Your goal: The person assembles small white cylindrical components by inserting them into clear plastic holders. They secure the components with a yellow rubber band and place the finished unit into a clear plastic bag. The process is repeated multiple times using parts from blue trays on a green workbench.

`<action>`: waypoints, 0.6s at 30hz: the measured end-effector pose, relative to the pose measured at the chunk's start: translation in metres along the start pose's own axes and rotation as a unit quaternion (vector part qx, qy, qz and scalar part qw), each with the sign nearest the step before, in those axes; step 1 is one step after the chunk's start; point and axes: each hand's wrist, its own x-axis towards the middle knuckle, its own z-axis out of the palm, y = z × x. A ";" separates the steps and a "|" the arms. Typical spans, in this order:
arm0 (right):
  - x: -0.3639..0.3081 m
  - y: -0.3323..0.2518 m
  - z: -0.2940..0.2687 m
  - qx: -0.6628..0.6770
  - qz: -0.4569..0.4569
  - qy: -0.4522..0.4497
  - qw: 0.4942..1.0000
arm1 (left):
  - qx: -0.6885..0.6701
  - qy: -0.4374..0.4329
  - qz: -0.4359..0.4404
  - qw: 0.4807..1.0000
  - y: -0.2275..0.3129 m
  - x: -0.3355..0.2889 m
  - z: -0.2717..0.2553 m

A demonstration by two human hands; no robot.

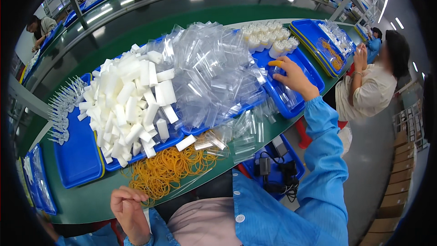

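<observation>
White bundles (271, 38) stand at the far end of a blue tray (310, 67) toward the right end of the bench (75, 207); over this tray is the right hand (293, 77), thumb and fingers parted. Near the bench's front edge, beside yellow rubber bands (166, 171), the left hand (129, 212) has curled fingers, contents impossible to tell.

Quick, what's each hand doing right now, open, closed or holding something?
Left hand: fingers curled near the orange rubber bands; can't tell if it holds anything.
Right hand: open over the blue tray, no held item visible.
</observation>
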 end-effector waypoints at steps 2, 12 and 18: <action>0.002 0.009 0.006 -0.026 -0.019 0.019 0.999 | 0.005 0.012 -0.001 1.000 0.000 0.000 0.001; -0.039 -0.110 -0.034 0.210 0.067 0.222 0.950 | 0.264 0.076 0.101 0.956 0.030 0.055 -0.068; -0.068 -0.248 -0.023 0.201 -0.216 0.107 0.950 | 0.594 0.086 0.142 0.788 0.034 0.156 -0.188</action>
